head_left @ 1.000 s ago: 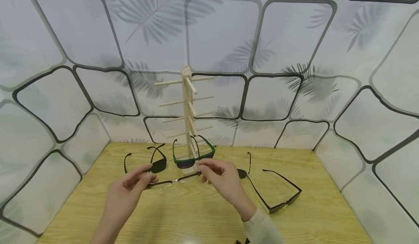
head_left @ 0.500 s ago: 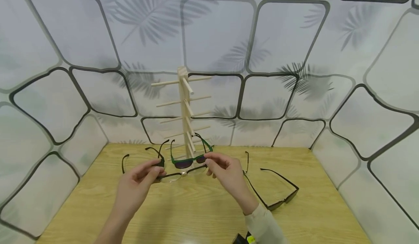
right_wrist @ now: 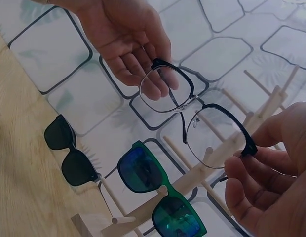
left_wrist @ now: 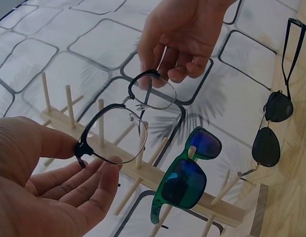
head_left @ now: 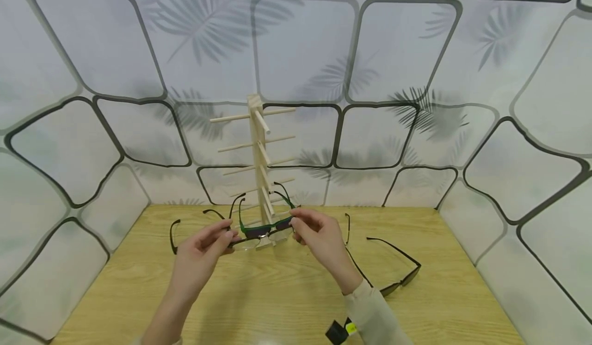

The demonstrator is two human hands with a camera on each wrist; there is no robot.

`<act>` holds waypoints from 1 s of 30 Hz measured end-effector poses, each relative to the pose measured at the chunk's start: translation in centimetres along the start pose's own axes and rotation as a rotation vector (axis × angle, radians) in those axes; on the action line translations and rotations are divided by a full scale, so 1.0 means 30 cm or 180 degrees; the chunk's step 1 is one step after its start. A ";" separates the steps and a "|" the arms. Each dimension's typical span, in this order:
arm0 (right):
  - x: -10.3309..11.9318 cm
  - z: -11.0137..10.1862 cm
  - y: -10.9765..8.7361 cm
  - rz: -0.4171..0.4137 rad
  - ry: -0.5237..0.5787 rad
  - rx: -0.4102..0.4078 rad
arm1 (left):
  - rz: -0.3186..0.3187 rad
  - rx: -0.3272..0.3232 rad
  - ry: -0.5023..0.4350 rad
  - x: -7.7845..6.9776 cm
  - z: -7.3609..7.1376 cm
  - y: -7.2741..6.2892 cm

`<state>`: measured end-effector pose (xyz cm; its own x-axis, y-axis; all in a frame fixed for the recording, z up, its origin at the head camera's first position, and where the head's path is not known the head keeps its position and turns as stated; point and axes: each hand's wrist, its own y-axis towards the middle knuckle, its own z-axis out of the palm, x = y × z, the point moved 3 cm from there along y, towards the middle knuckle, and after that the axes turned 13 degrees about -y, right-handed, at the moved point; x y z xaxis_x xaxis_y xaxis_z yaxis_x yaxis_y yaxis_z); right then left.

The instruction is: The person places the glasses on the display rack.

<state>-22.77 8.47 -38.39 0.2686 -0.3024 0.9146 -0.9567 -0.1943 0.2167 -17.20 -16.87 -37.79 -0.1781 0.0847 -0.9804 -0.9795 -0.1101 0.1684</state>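
My left hand (head_left: 201, 252) and right hand (head_left: 321, 237) pinch opposite ends of a pair of eyeglasses (left_wrist: 85, 127), with black upper rims and clear lenses. The eyeglasses are level, lenses toward me, in front of a wooden display stand (head_left: 257, 144) with several dowel pegs. Green sunglasses (right_wrist: 180, 219) with blue mirrored lenses rest on one of its lower pegs, just behind the held pair in the head view. In the right wrist view, finger and thumb hold the eyeglasses at the hinge corner; the left wrist view shows the same grip on the other side.
Black sunglasses (head_left: 410, 274) lie open on the wooden table (head_left: 277, 304) at the right. A second dark pair (left_wrist: 266, 146) sits beside the stand, and another pair's temple (head_left: 173, 237) shows behind my left hand. A black object (head_left: 336, 333) lies near my right sleeve.
Both hands have carried the eyeglasses slightly right and up toward the stand, so they now overlap the green sunglasses in the head view. More of the black object by my right sleeve shows.
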 end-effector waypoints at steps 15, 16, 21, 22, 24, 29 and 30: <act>-0.004 -0.008 0.062 -0.0224 -0.0488 -0.0180 | -0.0339 -0.0120 0.0109 0.014 0.013 0.045; -0.004 -0.008 0.066 -0.0244 -0.0518 -0.0193 | -0.0332 -0.0113 0.0121 0.016 0.013 0.048; -0.018 -0.006 0.085 -0.0235 -0.0541 -0.0231 | -0.0267 -0.0063 0.0139 0.034 0.016 0.064; -0.022 -0.005 0.089 -0.0214 -0.0532 -0.0231 | -0.0259 -0.0059 0.0140 0.038 0.017 0.067; -0.027 -0.004 0.094 -0.0178 -0.0515 -0.0232 | -0.0249 -0.0061 0.0123 0.044 0.018 0.072; -0.030 -0.004 0.104 -0.0134 -0.0519 -0.0256 | -0.0241 -0.0097 0.0127 0.042 0.023 0.077; -0.030 -0.005 0.105 -0.0124 -0.0518 -0.0265 | -0.0242 -0.0099 0.0127 0.039 0.024 0.076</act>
<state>-26.04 8.26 -38.47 0.3136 -0.4446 0.8390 -0.9494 -0.1330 0.2844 -19.70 -16.30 -38.48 -0.0989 0.0546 -0.9936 -0.9866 -0.1357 0.0907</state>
